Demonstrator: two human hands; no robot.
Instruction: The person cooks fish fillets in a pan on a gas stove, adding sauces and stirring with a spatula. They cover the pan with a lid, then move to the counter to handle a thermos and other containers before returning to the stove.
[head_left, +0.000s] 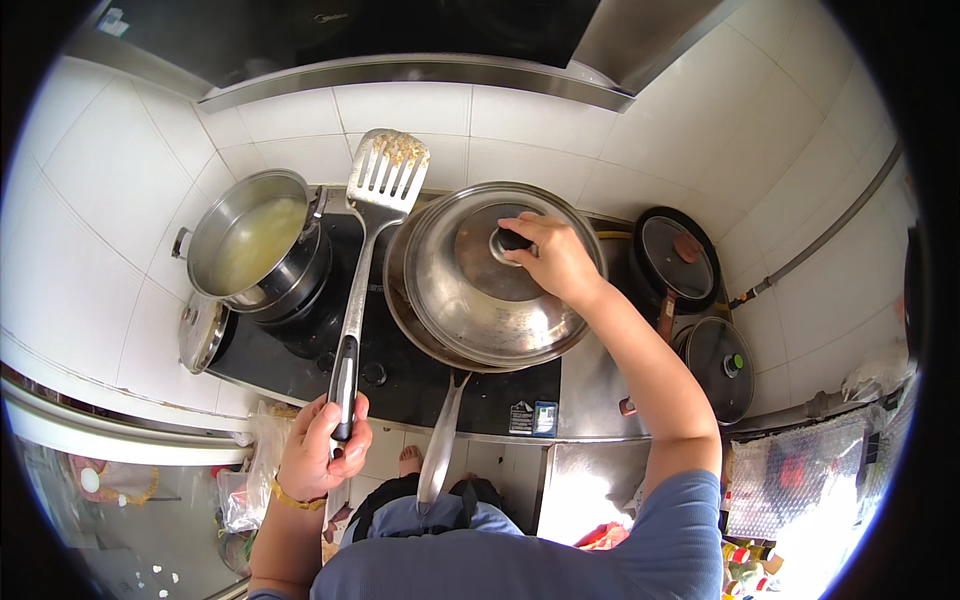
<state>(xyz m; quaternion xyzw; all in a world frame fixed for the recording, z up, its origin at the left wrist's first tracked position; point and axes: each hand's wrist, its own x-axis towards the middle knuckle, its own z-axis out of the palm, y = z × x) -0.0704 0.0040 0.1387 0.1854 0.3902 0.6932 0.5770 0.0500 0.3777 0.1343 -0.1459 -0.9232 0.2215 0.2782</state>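
My left hand (324, 448) grips the black-and-steel handle of a slotted metal spatula (367, 244), held upright with bits of food stuck to its blade. With my right hand (551, 255) I grasp the black knob of a domed stainless steel lid (450, 300) with a see-through centre. That lid lies over a wide wok (398, 300), slightly off to the right, so the wok's left inner wall shows. The wok's long metal handle (442, 442) points towards my body. What is inside the wok is mostly hidden.
At left, a steel pot (196, 262) with cloudy yellowish liquid stands on the black gas cooktop (300, 382). A spare lid (201, 334) leans beside it. On the right are a lidded frying pan (675, 259) and another lidded pan (720, 375). A range hood (420, 71) hangs above.
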